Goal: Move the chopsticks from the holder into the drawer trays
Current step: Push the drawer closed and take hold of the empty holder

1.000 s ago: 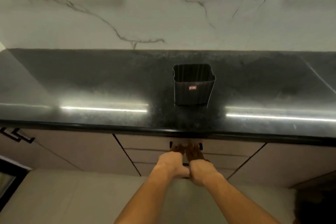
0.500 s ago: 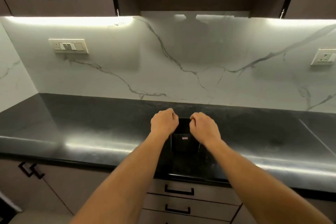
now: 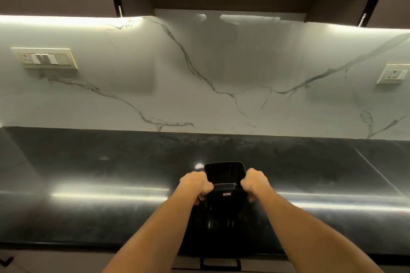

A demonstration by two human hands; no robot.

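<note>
Black plastic, the holder (image 3: 224, 204) sits between our 2 hands over the dark stone countertop (image 3: 88, 173), near its front edge and above a drawer handle (image 3: 219, 265). Our left hand (image 3: 195, 184) curls round the holder's left rim and our right hand (image 3: 255, 183) round its right rim, fingers wrapped over the sides. We cannot tell whether its base rests on the stone or is just off it. Its inside is dark, and we cannot tell what it holds. Behind runs a veined marble backsplash (image 3: 199, 73), with a switch plate (image 3: 44, 58) at left and a socket (image 3: 393, 73) at right.
</note>
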